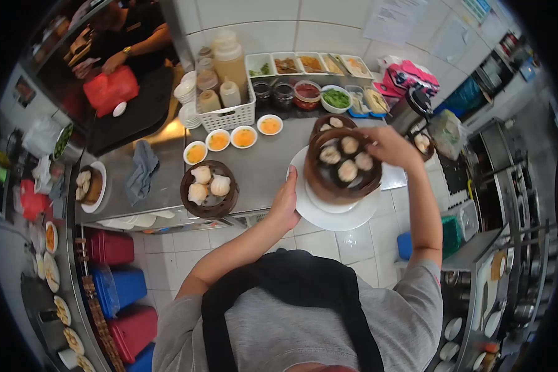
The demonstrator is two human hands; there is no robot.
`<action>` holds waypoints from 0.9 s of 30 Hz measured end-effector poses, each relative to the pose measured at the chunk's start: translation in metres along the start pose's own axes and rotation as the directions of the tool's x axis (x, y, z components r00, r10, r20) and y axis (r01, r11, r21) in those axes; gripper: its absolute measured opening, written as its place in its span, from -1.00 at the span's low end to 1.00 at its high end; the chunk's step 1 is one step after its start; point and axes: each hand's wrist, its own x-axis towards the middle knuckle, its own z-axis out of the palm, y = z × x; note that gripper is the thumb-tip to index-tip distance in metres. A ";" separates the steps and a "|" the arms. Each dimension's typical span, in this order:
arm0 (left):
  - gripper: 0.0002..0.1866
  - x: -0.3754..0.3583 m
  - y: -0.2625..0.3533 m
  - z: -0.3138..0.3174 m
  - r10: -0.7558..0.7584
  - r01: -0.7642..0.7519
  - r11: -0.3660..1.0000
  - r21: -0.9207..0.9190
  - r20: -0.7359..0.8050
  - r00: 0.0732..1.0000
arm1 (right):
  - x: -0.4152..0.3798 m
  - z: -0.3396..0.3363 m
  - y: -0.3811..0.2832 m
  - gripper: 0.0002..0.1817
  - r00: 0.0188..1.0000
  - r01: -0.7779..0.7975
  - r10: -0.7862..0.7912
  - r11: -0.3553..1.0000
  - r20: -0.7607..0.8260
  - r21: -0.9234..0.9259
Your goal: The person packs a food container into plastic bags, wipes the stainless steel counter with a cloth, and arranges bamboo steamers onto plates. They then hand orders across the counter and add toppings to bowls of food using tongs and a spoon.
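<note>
My left hand (286, 199) grips the left rim of a white plate (338, 221) at the counter's front edge. My right hand (387, 146) holds the right rim of a round bamboo steamer (319, 177) with several dumplings in it, over the plate; whether it rests on the plate is not clear. Just behind it, another steamer (333, 119) with dumplings is partly hidden. To the left, a third steamer (222, 209) holds three pale dumplings (199, 174). Several small white dishes of orange sauce (243, 136) stand behind that one.
A white basket of bottles (229, 118) stands at the back. Beside it are topping trays (285, 66) and a bowl of chopped greens (336, 99). A grey cloth (142, 172) lies left. Beyond the opening, another person handles a red bag (111, 90). A dark flask (410, 111) is right.
</note>
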 end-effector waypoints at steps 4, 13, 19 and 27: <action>-0.42 -0.009 0.005 -0.038 0.094 -0.094 0.987 -0.133 0.000 0.996 | 0.043 0.019 0.024 -0.66 0.937 -0.345 0.313 0.744 0.158 0.572; -0.34 -0.108 0.085 -0.097 0.538 -0.552 0.808 -0.206 -0.127 0.834 | 0.092 0.105 0.211 -0.67 0.958 -0.286 0.284 0.948 0.037 0.139; -0.39 -0.177 0.149 -0.172 0.696 -0.745 0.667 0.002 -0.359 0.622 | 0.081 0.076 0.195 -0.58 0.985 -0.175 0.172 0.959 -0.034 -0.224; -0.45 -0.197 0.198 -0.311 0.705 -0.791 0.603 -0.107 -0.393 0.590 | 0.110 -0.015 0.072 -0.58 0.961 -0.190 0.131 0.953 -0.242 -0.237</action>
